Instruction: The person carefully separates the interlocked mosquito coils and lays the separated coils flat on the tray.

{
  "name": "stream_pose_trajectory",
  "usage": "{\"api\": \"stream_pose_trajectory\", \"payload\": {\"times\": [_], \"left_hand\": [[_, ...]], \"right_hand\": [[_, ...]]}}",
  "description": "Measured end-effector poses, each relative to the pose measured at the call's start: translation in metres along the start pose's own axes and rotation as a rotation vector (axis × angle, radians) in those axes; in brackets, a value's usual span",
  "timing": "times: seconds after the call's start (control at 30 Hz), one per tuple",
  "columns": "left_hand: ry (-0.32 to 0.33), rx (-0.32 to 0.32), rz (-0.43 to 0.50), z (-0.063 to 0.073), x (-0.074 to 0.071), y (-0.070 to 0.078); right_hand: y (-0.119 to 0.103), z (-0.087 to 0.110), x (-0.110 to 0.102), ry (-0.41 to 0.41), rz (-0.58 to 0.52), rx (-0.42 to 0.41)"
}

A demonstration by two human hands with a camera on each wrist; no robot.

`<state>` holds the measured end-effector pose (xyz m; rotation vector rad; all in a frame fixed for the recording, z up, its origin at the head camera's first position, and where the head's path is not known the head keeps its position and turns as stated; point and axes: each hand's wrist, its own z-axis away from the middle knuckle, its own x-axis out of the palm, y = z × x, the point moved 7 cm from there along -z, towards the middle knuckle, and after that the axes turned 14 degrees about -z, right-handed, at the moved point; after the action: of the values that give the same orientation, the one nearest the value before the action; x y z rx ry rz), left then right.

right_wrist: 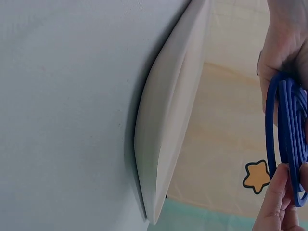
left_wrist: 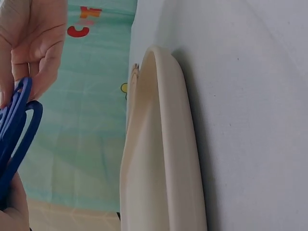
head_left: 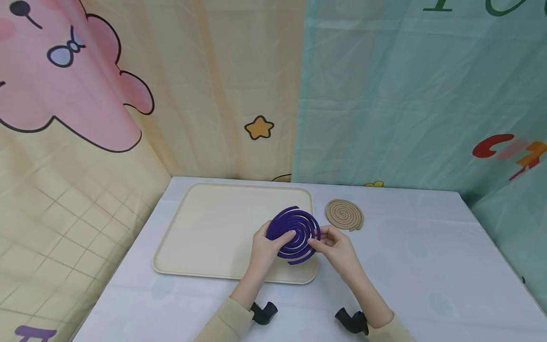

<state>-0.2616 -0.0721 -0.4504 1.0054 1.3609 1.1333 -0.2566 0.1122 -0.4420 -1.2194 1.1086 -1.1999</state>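
White and broad, the tabletop [head_left: 410, 275] bears a cream, rounded-rectangular tray [head_left: 213, 228]. Above the tray's right end, the left hand [head_left: 266, 244] grips a deep purple-blue, flat spiral coil [head_left: 294, 219], thumb across its face; the right hand [head_left: 336, 244] pinches the coil's right edge between thumb and fingertips. Both hands angle inward, forearms reaching from the near side. Beside the tray lies a tan, ridged spiral disc [head_left: 343, 214]

Blue-purple spiral coil [head_left: 301, 227], flat and round, outer loops spread apart, held tilted, raised above the cream tray [head_left: 218, 228].
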Motion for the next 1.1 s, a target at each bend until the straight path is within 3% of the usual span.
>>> {"api": "stream_pose_trajectory", "payload": {"times": [0.23,0.43,0.57,0.8,0.93,1.1], "left_hand": [[-0.1,0.071,-0.132,0.001,0.001,0.004],[-0.244,0.084,-0.21,0.003,0.011,0.003],[-0.26,0.083,-0.202,0.004,0.013,0.002],[-0.221,0.072,-0.181,0.005,0.011,0.0],[-0.146,0.041,-0.15,0.004,0.007,-0.001],[-0.034,0.008,-0.1,0.004,0.002,-0.001]], "right_hand": [[-0.006,0.001,-0.003,0.026,0.171,-0.05],[-0.03,0.006,0.003,0.003,0.352,-0.249],[-0.04,0.007,0.01,-0.039,0.428,-0.332],[-0.032,0.004,0.006,0.022,0.313,-0.234],[-0.023,0.002,0.004,0.068,0.166,-0.173],[-0.01,0.004,0.01,0.064,0.017,-0.083]]}}
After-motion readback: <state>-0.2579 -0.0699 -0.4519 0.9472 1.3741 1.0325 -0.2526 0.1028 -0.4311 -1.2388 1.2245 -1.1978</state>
